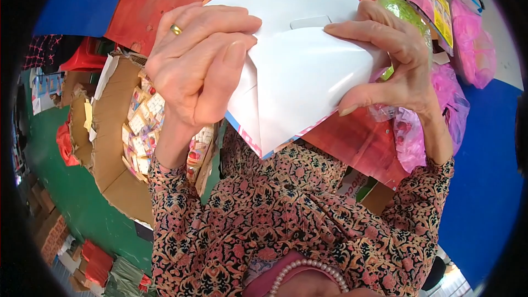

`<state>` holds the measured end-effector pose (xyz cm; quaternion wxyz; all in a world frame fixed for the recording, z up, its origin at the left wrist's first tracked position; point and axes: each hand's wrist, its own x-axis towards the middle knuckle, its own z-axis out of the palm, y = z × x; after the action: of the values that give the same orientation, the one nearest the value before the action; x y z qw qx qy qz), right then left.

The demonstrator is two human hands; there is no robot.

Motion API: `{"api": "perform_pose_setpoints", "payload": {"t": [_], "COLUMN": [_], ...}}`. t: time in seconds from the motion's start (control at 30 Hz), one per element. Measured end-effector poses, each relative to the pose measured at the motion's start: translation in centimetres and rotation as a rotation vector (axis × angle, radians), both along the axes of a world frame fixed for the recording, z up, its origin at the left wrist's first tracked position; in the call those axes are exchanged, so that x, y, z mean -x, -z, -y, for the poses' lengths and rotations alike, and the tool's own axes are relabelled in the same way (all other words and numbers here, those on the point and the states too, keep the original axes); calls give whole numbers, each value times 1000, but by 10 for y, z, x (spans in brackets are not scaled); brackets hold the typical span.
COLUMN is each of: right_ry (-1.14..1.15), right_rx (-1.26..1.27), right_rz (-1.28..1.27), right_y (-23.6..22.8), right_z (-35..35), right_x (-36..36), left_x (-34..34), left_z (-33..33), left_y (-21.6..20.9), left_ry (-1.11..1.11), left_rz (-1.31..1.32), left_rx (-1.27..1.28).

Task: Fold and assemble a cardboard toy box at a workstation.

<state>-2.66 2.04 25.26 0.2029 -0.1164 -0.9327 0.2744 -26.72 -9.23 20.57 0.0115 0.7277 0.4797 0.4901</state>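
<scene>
A glossy white card sheet point(308, 77) with pink and blue print along its edges is raised in front of my chest. It is partly folded, with a crease running down its left part, and a small rounded cut-out point(309, 22) sits near its top middle. My left hand point(198, 60), a gold ring on one finger, closes on the sheet's left side with fingers bent and thumb pressed against them. On the other side my right hand point(388, 58) grips the sheet, fingertips beside the cut-out and thumb at the lower right edge.
Behind the sheet is a worn red tabletop point(148, 5). An opened cardboard box point(113, 132) with many small printed packs point(143, 126) stands at the left. Pink plastic bags point(473, 44), a green glossy package point(399, 11) and colourful printed card point(432, 0) lie at the right.
</scene>
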Motion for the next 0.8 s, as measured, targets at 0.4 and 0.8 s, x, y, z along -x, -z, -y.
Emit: {"api": "perform_pose_setpoints", "payload": {"t": [0.4, 0.8], "right_ry": [188, 326], "right_rx": [-130, -191], "right_rz": [197, 197], "right_y": [-24, -21], "right_z": [23, 42], "right_x": [0, -11], "left_x": [4, -15], "left_z": [-4, -13], "left_y": [-17, -10], "left_ry": [76, 114], "left_rz": [-182, -188], "left_rx": [103, 67]}}
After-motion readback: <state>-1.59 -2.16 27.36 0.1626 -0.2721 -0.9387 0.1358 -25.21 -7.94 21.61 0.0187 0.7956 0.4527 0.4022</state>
